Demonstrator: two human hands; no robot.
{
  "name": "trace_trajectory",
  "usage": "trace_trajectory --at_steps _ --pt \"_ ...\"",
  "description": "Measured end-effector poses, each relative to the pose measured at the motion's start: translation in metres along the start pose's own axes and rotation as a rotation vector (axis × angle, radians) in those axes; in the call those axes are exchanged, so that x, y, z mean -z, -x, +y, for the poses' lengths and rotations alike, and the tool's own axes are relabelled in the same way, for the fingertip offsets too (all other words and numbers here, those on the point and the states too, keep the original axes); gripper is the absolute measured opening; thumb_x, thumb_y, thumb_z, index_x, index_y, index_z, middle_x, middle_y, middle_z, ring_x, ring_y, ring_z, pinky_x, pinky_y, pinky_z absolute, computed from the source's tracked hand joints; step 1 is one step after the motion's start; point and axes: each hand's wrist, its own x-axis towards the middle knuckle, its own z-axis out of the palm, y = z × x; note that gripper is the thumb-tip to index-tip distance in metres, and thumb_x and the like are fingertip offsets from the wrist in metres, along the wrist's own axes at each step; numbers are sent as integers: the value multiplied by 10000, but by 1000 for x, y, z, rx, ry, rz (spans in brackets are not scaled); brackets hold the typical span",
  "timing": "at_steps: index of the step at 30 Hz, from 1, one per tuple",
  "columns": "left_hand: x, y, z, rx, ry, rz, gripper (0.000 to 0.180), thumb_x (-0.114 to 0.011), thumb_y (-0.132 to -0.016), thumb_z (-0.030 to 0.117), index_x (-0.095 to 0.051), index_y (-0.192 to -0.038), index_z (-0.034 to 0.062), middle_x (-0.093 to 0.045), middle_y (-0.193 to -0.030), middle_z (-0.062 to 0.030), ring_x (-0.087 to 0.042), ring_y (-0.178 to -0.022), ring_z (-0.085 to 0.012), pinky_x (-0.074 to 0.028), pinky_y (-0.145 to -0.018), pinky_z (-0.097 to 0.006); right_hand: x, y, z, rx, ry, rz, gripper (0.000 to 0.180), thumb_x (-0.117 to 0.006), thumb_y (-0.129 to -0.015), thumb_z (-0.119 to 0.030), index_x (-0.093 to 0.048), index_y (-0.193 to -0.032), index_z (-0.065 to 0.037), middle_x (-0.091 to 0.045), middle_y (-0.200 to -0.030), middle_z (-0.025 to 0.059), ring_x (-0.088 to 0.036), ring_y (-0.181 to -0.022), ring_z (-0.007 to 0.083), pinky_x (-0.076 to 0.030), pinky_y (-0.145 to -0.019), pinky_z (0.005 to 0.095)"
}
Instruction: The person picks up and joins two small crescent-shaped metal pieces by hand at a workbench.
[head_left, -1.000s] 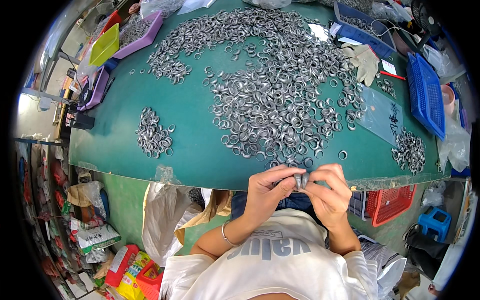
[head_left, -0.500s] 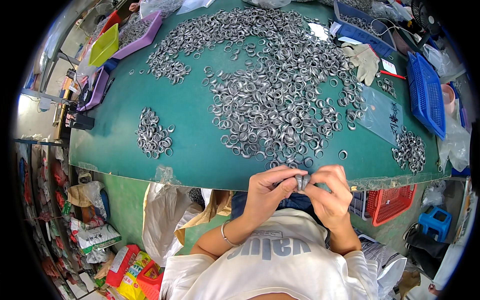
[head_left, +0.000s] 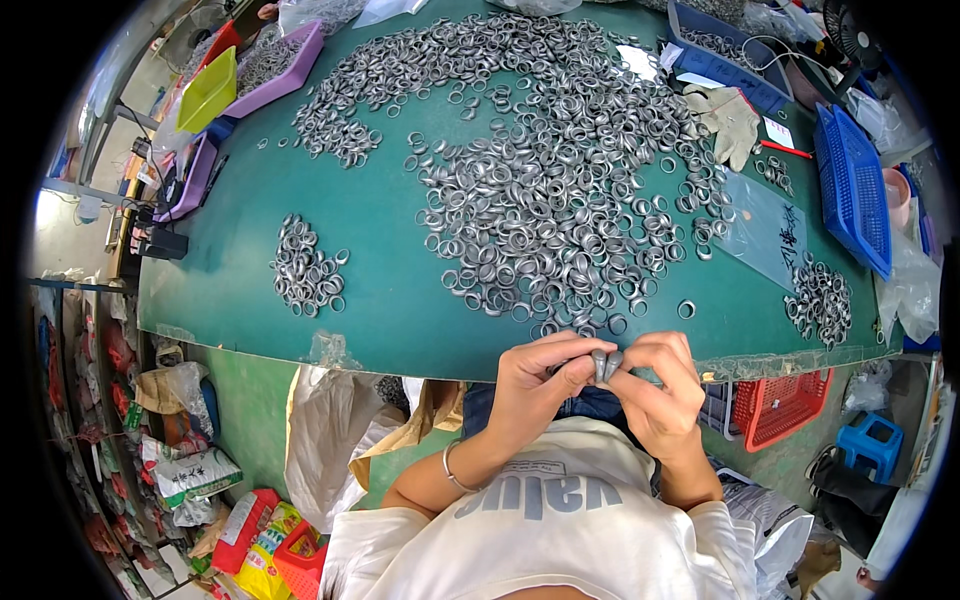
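Observation:
At the near edge of the green table [head_left: 220, 290], both hands meet in front of my shirt. My left hand [head_left: 540, 378] pinches one grey metal ring [head_left: 599, 364] between thumb and fingers. My right hand [head_left: 660, 385] grips a second ring [head_left: 613, 366], and the two rings sit side by side, seemingly touching. Fingers cover much of both rings. Just beyond my hands spreads a big heap of similar rings [head_left: 540, 220]. A small ring pile [head_left: 308, 268] lies to the left, another pile [head_left: 820, 305] to the right, and a lone ring [head_left: 685, 309] near my right hand.
A clear plastic bag [head_left: 762, 228] and a work glove [head_left: 728, 122] lie right of the heap. Blue baskets [head_left: 850, 190] line the right side. Yellow [head_left: 208, 92] and purple [head_left: 290, 70] trays stand at the far left. Beneath the table edge are a paper sack [head_left: 325, 430] and a red basket [head_left: 785, 405].
Almost nothing differs. The two rings have shifted very slightly between my fingertips; the hands and the piles stay where they were.

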Motion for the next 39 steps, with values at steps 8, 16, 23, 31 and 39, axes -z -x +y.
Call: trace_trajectory --at_steps 8,16,23,31,39 --pt "1 0 -1 -12 -18 -2 180 -569 -856 73 -648 -1003 4 -503 -681 9 -431 -571 -41 -342 -491 -182 0 1 0 -8 -5 -6 233 -649 -542 -12 -638 -775 -18 -550 -764 72 -528 -714 246 -391 -618 346" --pt "-2 -1 -1 -49 -22 17 191 -563 -855 75 -631 -971 -60 -482 -668 -10 -401 -552 -50 -298 -476 -191 -1 2 1 -12 -6 -8 232 -652 -543 -14 -638 -774 -19 -548 -768 71 -528 -717 247 -391 -618 345" --pt "0 -1 2 -87 -128 4 180 -571 -835 44 -655 -991 14 -511 -671 -1 -445 -566 -48 -342 -486 -181 -1 1 1 9 16 4 227 -654 -554 -28 -646 -781 -23 -547 -770 64 -527 -715 240 -393 -626 344" --pt "0 -1 3 -143 -183 9 204 -568 -798 -23 -662 -974 15 -520 -668 -10 -439 -554 -53 -339 -474 -194 0 1 0 49 43 16 209 -639 -554 -77 -652 -755 -23 -544 -770 60 -533 -725 228 -392 -633 345" --pt "0 -1 3 -153 -186 -8 195 -575 -800 -15 -659 -974 12 -523 -669 -11 -444 -540 -53 -337 -463 -187 -1 2 0 32 -4 28 193 -654 -559 -44 -640 -750 -24 -543 -756 60 -534 -709 230 -383 -621 342"
